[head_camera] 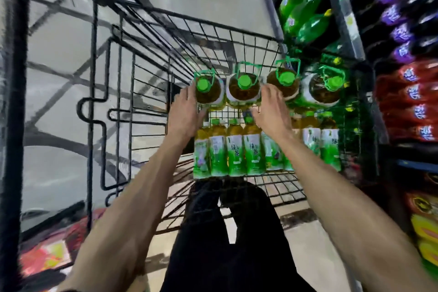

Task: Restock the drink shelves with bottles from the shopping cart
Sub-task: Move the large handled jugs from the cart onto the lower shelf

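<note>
While left hand (pixel 187 111) and right hand (pixel 270 108) spread open, four big bottles (pixel 244 89), roughly eight small bottles (pixel 234 149).

Pale grey, dark-lined floor (pixel 59 38); red packs (pixel 45 256) lower left.

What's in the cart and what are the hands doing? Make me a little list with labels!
Place: black wire shopping cart
Far row: four big tea bottles with green caps, standing upright
Near row: small green-labelled tea bottles, lying side by side
Left hand: open, at the left side of the leftmost big bottle
Right hand: open, reaching between the second and third big bottles
Right of the cart: shelves of green plastic soda bottles, plus purple and red drinks
</note>
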